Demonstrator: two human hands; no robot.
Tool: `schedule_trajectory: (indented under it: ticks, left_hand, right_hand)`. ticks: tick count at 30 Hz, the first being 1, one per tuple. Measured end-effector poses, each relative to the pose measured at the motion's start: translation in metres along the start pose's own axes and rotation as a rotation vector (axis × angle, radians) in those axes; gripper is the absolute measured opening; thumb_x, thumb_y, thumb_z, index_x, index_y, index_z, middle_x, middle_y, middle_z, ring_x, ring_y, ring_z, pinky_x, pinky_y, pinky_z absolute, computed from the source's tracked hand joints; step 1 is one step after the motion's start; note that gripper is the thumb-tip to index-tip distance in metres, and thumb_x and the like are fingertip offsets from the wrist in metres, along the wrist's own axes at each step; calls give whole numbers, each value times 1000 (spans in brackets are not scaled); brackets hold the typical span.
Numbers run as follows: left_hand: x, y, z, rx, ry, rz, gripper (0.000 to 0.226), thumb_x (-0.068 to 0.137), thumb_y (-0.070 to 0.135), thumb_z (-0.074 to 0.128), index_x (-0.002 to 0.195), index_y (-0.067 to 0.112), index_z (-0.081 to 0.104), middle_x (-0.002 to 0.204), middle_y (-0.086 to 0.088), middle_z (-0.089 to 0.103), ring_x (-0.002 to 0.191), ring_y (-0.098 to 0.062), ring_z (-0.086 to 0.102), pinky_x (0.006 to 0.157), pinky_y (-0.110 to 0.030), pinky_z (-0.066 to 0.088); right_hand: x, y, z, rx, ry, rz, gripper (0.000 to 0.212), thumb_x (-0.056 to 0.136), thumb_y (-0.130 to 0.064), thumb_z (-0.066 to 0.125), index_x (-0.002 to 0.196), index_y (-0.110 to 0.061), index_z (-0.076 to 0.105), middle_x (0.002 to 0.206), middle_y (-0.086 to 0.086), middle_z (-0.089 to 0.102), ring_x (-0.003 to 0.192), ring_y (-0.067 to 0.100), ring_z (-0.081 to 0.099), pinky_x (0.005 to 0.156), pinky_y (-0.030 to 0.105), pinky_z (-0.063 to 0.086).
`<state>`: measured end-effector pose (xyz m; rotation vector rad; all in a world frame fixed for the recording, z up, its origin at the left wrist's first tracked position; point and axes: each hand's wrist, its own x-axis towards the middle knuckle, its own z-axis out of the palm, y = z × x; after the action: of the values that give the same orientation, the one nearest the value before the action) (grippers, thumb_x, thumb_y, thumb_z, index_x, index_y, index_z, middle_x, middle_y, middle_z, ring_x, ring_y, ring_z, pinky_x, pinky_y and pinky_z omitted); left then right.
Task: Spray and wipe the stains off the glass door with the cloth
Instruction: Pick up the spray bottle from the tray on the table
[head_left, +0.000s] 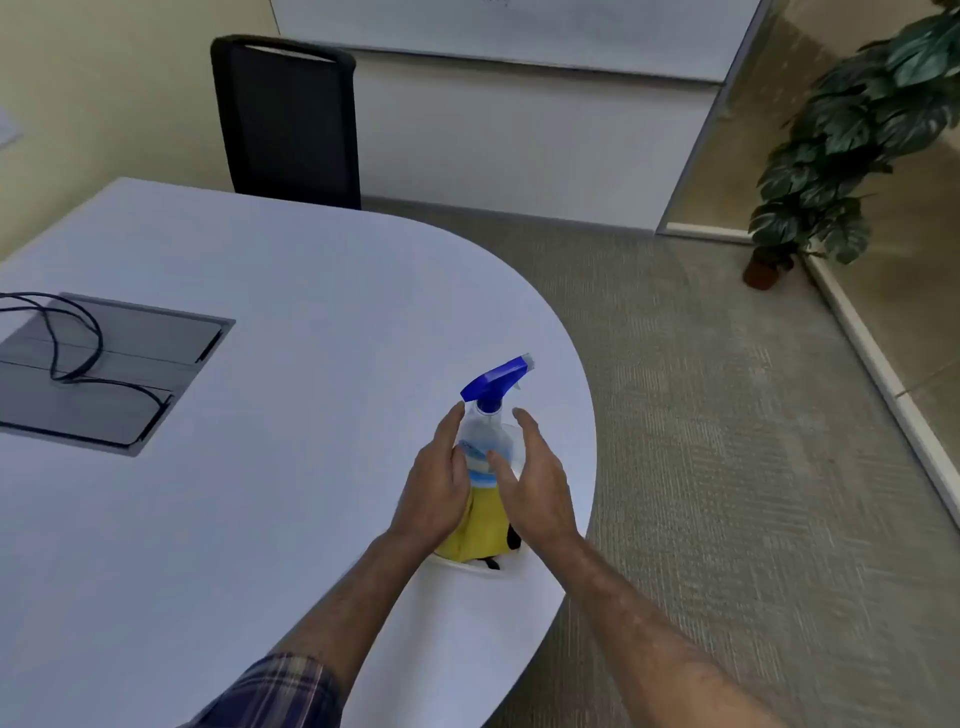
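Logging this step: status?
Left hand on spray bottle, right hand open beside it. Yellow cloth under bottle. Nothing in the way.

Lower body of spray bottle (485, 441) hidden behind left hand (436, 488) and right hand (537, 483). Yellow cloth (480, 530) mostly covered too. Label print too blurred to read. Plant (857, 135) cut off at right edge.

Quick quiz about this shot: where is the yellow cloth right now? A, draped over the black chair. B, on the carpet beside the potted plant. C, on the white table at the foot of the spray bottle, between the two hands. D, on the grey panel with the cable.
C: the yellow cloth lies on the white table, just below the spray bottle, between the left hand and right hand.
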<state>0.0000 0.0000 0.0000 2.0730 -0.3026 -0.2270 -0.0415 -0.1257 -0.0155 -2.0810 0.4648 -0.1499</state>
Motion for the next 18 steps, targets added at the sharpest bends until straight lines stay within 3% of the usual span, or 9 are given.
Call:
schedule_trajectory:
  ticks: [5,8,11,14,18]
  left_hand:
    - [8,-5,7,-43,33,-35,46,111,9,37,155,22,40,127,16,54,93,20,58,78,6,40]
    - [11,-7,10,-59,56,-35,46,110,8,38,154,20,41,126,4,65,86,-9,67,72,-1,46]
    - [15,-18,15,-76,54,-48,48,109,7,37,155,20,40,131,-11,69,108,-37,68,82,-16,50]
    - [16,-22,19,-57,40,-57,50,109,7,37,157,21,37,134,-15,67,113,-41,66,93,-20,46]
    - [18,-25,21,-71,25,-58,50,109,8,39,157,18,36,134,-17,67,115,-40,66,94,-20,45]
  right_hand:
    - [15,2,16,64,9,13,59,93,-46,54,149,-28,47,134,-3,66,121,18,64,102,46,56]
    - [23,8,23,92,22,25,56,94,-40,60,147,-25,50,133,-3,68,119,18,66,102,45,56]
    - [32,15,29,117,19,18,45,96,-33,68,139,-28,55,125,-6,70,113,15,67,98,41,58]
    - [39,16,30,142,35,16,34,90,-42,70,122,-32,61,107,-6,73,99,14,70,87,37,61]
    - [47,17,31,177,13,13,30,92,-28,78,114,-35,59,108,-5,73,96,7,70,83,23,56]
